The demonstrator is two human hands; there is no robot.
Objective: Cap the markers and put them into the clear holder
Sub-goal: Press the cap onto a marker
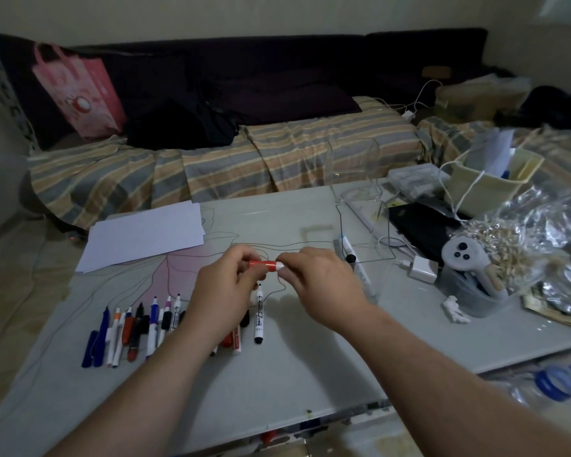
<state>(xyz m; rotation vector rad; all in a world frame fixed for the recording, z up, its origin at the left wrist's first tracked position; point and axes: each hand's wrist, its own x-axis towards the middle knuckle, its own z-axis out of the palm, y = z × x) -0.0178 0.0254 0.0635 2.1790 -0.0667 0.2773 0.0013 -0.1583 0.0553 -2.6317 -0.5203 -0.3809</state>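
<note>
The desk (310, 341) is seen beneath both hands, its pale top carrying everything within reach. Beyond the fingers and off to their right, the clear holder (355, 173) is stood near the far desk edge, well apart from the hands; its walls are hard to make out against the striped bed cover. Below and to the left of the fingers, a row of markers (139, 328) is laid side by side, several with bare tips pointing away, and loose caps seem to be mixed among them. Just beyond the right fingers, two capped markers (353, 258) are lying on the desk.

The left hand (225, 295) and the right hand (320, 285) are raised together above the desk. Between them the red marker (264, 264) is held level: its red part is pinched by the curled left fingers (244, 258), and its white end is pinched by the right fingers (290, 258). Whether the cap is fully seated cannot be told.

The marker is judged to be light, stiff and smooth plastic, so little force should be needed. A hold on the barrel's middle is advised, with the cap pushed straight along the axis; the slick surface may slip if pinched only at the ends.
</note>
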